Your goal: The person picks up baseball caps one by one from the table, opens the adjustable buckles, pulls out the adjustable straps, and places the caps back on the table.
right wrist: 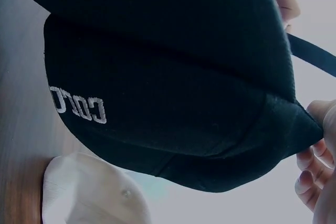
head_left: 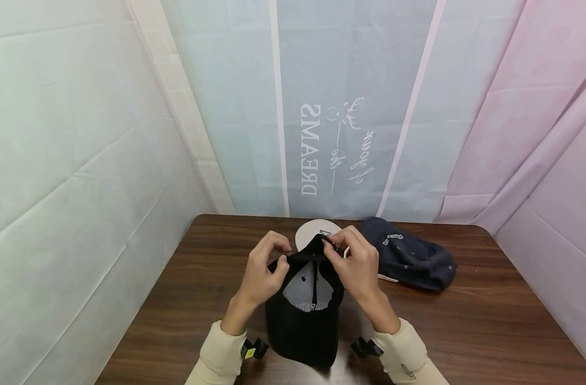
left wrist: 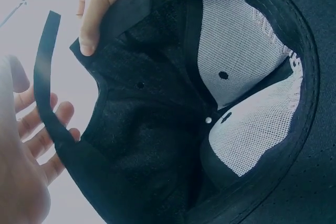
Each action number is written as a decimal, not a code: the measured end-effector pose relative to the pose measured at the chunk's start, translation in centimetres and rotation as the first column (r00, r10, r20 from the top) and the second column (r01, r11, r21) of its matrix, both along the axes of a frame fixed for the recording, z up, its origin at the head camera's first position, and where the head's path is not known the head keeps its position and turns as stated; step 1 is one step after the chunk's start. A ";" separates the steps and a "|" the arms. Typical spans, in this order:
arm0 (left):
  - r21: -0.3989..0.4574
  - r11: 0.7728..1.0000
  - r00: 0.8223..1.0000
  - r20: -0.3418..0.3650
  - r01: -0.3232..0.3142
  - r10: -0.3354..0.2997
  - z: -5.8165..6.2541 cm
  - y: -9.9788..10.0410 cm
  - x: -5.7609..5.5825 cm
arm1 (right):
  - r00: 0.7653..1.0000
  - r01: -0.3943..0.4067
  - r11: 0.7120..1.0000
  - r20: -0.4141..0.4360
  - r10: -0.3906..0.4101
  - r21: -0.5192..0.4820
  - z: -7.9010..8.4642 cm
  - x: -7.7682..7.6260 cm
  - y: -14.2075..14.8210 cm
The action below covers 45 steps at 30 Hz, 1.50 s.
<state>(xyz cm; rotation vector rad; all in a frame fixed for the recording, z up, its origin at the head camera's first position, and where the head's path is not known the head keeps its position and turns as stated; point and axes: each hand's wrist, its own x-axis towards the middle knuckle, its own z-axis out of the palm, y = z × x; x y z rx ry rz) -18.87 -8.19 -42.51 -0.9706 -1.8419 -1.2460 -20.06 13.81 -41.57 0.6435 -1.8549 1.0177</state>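
A black baseball cap [head_left: 299, 331] is tilted above the table, its peak toward me and its inside facing up. White mesh panels [left wrist: 236, 51] line the front of its crown. My right hand [head_left: 359, 264] pinches the cap's back edge; the right wrist view shows white embroidered letters [right wrist: 79, 104] on the cap's outside. My left hand [head_left: 264, 270] is at the other side of the back opening. Its fingers [left wrist: 39, 142] lie behind the loose black strap [left wrist: 44, 72], while the thumb stands apart from it.
Behind the black cap, a white cap [head_left: 308, 231] lies on the brown wooden table [head_left: 215, 256]. A navy cap [head_left: 418, 259] with white lettering lies to its right. Fabric drapes [head_left: 244, 107] rise at the back and both sides.
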 end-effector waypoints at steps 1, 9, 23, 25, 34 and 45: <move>-0.002 1.000 1.000 0.002 -0.004 0.004 0.0 0.0 0.0 | 1.000 -0.003 1.000 -0.002 0.003 0.000 0.0 0.0 0.0; -0.049 0.997 0.997 0.056 -0.057 0.060 -0.2 0.2 -0.1 | 1.000 -0.012 1.000 -0.016 0.012 0.006 0.1 0.0 0.0; -0.240 0.962 0.952 0.241 -0.131 0.190 -0.2 0.8 0.4 | 0.998 -0.060 0.998 -0.009 0.060 0.018 0.2 0.5 -0.2; -0.266 0.953 0.946 0.248 -0.142 0.210 -0.2 0.9 0.5 | 0.997 -0.072 0.997 -0.006 0.073 0.020 0.2 0.7 -0.2; -0.317 0.933 0.929 0.263 -0.172 0.261 -0.2 1.2 0.5 | 0.993 -0.117 0.992 -0.007 0.117 0.052 0.2 1.0 -0.3; -0.192 0.954 0.936 0.226 -0.231 0.272 0.1 0.8 0.5 | 0.993 -0.113 0.989 0.028 0.111 0.091 -0.1 1.3 -0.5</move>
